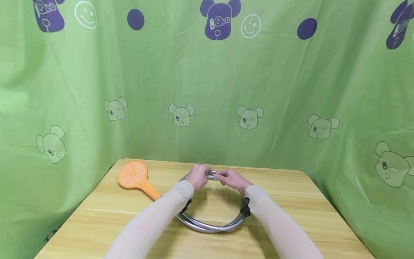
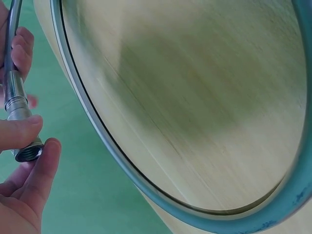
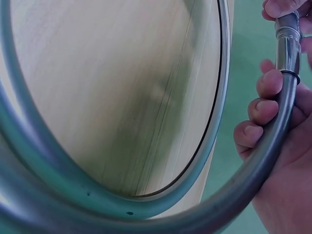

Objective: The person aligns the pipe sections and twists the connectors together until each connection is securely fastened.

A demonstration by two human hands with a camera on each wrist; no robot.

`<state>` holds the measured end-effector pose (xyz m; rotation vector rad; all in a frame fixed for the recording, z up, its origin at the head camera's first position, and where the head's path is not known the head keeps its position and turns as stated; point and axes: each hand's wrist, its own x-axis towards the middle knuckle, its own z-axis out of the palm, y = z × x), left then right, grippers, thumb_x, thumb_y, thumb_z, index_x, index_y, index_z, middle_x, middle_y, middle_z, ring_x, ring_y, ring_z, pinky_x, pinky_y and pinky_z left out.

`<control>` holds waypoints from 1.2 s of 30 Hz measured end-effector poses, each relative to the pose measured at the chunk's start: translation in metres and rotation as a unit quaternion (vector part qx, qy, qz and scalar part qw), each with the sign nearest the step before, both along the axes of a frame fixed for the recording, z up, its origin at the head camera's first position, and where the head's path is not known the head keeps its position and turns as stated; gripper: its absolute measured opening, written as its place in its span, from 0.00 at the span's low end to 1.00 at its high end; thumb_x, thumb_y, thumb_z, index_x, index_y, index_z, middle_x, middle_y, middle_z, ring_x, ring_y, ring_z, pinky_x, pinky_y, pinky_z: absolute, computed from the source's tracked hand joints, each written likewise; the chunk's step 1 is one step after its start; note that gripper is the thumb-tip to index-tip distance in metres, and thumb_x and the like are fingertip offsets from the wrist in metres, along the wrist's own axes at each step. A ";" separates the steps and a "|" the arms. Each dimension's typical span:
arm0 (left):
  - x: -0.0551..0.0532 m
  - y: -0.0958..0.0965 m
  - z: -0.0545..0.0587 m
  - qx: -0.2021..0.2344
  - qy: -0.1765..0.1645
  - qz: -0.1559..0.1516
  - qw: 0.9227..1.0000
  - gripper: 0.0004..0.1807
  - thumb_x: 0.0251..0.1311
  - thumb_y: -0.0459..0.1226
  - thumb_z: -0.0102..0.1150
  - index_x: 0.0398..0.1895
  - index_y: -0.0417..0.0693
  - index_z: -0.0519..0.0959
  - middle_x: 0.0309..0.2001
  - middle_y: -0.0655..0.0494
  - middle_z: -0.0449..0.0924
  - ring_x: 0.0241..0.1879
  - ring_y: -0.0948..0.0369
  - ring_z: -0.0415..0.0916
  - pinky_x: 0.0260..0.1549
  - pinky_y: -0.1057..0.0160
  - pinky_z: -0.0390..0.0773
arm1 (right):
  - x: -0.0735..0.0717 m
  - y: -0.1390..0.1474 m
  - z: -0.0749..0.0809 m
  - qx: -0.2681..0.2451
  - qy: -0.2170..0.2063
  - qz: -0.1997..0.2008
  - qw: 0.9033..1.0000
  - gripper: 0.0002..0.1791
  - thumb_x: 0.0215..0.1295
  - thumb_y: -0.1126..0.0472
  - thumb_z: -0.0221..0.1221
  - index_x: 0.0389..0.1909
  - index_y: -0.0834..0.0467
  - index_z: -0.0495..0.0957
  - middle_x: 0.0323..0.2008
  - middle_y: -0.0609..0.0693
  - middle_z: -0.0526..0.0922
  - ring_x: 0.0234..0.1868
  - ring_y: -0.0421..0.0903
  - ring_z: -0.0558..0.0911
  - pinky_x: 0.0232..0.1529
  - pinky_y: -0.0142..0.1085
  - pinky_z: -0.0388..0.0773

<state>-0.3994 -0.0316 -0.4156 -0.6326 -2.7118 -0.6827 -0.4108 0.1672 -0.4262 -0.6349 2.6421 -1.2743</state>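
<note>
A silver shower hose [image 1: 207, 228] lies coiled in a loop under both forearms. My left hand [image 1: 198, 176] pinches the metal end nut [image 2: 19, 113] of the hose between thumb and fingers, its threaded opening facing out in the left wrist view. Just beside it, my right hand [image 1: 234, 179] grips the hose close behind that end, several fingers curled round it in the right wrist view. Both hands are held over the far side of the loop. An orange shower head [image 1: 132, 174] lies left of the coil, its handle partly hidden by my left sleeve.
The wooden table [image 1: 288, 208] has its back edge close beyond my hands. Green printed curtains [image 1: 207, 82] hang behind it and at both sides. Black straps [image 1: 245, 207] sit on the wrists, near the hose loop.
</note>
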 end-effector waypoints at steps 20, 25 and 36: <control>0.003 -0.002 0.003 0.015 -0.005 0.000 1.000 0.22 0.44 0.19 0.61 0.36 0.53 0.87 0.39 0.56 0.87 0.41 0.57 0.81 0.45 0.59 0.82 | 0.002 0.001 0.002 0.003 0.026 0.024 0.999 0.09 0.69 0.57 0.62 0.38 0.59 0.80 0.23 0.45 0.71 0.26 0.42 0.67 0.25 0.32 0.64; 0.004 -0.001 0.004 0.012 -0.005 -0.002 1.000 0.22 0.45 0.19 0.61 0.38 0.52 0.88 0.40 0.56 0.88 0.42 0.57 0.82 0.46 0.59 0.82 | 0.001 0.002 0.002 0.011 0.024 0.024 0.999 0.11 0.72 0.55 0.59 0.32 0.57 0.80 0.22 0.45 0.69 0.24 0.42 0.66 0.24 0.32 0.63; 0.005 -0.002 0.002 0.016 -0.014 -0.003 1.000 0.22 0.45 0.19 0.61 0.38 0.52 0.88 0.41 0.55 0.88 0.42 0.57 0.82 0.45 0.60 0.83 | 0.002 -0.001 0.001 0.010 -0.018 0.004 1.000 0.20 0.75 0.50 0.55 0.36 0.65 0.82 0.18 0.44 0.67 0.21 0.41 0.62 0.23 0.31 0.58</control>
